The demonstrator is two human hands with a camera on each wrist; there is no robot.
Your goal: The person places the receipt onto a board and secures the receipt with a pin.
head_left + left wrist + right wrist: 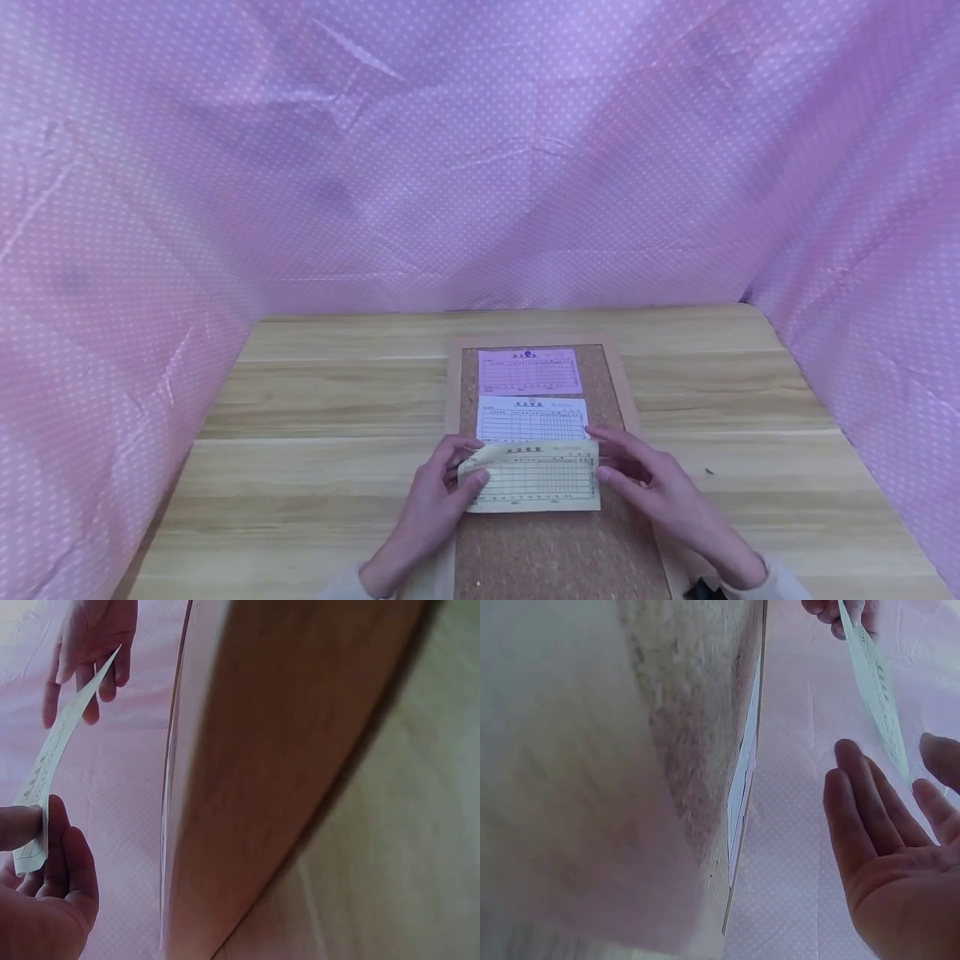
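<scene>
My left hand pinches the left end of a pale yellow printed form slip, thumb on top and fingers behind. In the left wrist view the slip is raised and slightly bowed. My right hand is at the slip's right edge, its fingers spread and loosely extended; the right wrist view shows no grip on the slip. Beneath lies a framed cork board. A pink slip lies at its far end, with a dark purple pushpin. Below it is a white slip, partly covered by the yellow one.
The board lies on a wooden table. Pink dotted cloth hangs behind and at both sides. A small dark speck is to the right of the board, and a black object shows near the right wrist.
</scene>
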